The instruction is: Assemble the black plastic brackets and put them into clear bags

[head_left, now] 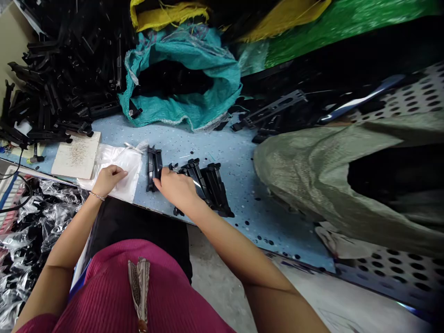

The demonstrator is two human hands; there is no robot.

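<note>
Right hand (176,187) apparently pinches black bracket (153,167) (just left); left hand (108,179) curled on bag (120,169).

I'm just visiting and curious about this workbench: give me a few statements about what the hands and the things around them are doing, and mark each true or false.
1. The left hand rests on a clear plastic bag. True.
2. The right hand is lifted high above the table, touching nothing. False: it is down on the black plastic parts lying on the blue table.
3. The teal sack lies open at the back of the table. True.
4. The pile of black parts at the far left is packed in a red box. False: it lies loose in a heap.
5. A bracelet is on the left wrist. True.
</note>
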